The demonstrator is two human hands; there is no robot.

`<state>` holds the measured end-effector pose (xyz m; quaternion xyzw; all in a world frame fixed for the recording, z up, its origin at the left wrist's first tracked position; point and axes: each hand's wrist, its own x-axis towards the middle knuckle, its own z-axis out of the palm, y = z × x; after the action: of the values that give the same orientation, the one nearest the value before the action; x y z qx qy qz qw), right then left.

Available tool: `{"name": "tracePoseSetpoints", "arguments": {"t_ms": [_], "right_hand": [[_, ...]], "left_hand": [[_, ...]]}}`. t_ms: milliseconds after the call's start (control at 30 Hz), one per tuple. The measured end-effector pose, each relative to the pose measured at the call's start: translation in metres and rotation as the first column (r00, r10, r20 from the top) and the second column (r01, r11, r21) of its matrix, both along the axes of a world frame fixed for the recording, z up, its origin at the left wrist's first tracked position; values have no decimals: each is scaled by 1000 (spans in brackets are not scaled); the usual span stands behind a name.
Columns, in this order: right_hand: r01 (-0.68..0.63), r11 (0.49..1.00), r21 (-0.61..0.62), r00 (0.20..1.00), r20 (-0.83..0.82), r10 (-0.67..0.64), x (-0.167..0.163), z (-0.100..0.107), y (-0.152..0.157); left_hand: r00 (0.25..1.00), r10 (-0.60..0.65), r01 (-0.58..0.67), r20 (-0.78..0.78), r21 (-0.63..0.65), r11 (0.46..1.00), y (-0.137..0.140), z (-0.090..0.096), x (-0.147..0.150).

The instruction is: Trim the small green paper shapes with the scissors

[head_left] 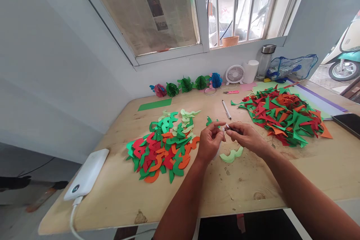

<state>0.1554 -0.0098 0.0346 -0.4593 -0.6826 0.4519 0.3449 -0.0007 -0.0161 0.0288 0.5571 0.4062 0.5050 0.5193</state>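
Note:
My left hand [211,140] is closed in a pinch over the table, with a small white piece [224,129] at its fingertips. Right beside it, my right hand [246,135] is closed too, its fingertips almost touching the left ones. Something dark shows under its fingers, too hidden to name. Just below the hands lies a pale green wavy paper cutout [231,155]. A small dark green paper piece [209,120] lies behind my left hand. To the left spreads a heap of curved paper cutouts [165,150] in green, red and orange.
Pointed paper scraps [287,114] form a large pile at the right. A white pen [226,109] lies behind the hands. Along the wall stand folded-paper turtles [185,84], a small fan [235,74] and a glass bottle [264,62]. A power bank [87,174] lies at the left edge.

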Motion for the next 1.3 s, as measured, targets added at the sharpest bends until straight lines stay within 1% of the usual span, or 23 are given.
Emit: {"name": "tracePoseSetpoints", "arguments": {"t_ms": [67, 133, 300, 567, 733, 1000, 1300], "right_hand": [[1, 997, -82, 998, -56, -6, 0, 4, -2], [6, 990, -138, 995, -100, -20, 0, 5, -3], [23, 980, -200, 984, -169, -58, 2, 4, -2], [-14, 984, -180, 984, -176, -18, 2, 5, -3], [-14, 979, -203, 970, -239, -35, 3, 6, -4], [-65, 980, -187, 945, -327, 0, 6, 4, -4], [-73, 980, -187, 951, -308, 13, 5, 9, -6]], "left_hand": [[1000, 4, -4, -5, 3, 1000, 0, 1, 0], [1000, 13, -13, -2, 7, 1000, -1, 2, -1], [1000, 13, -13, 25, 16, 1000, -1, 3, -1], [999, 2, -3, 43, 31, 1000, -2, 4, -1], [1000, -6, 5, 26, 25, 1000, -3, 6, -1], [1000, -15, 15, 17, 14, 1000, -1, 4, -1], [999, 14, -13, 39, -48, 999, -1, 4, 2]]}}
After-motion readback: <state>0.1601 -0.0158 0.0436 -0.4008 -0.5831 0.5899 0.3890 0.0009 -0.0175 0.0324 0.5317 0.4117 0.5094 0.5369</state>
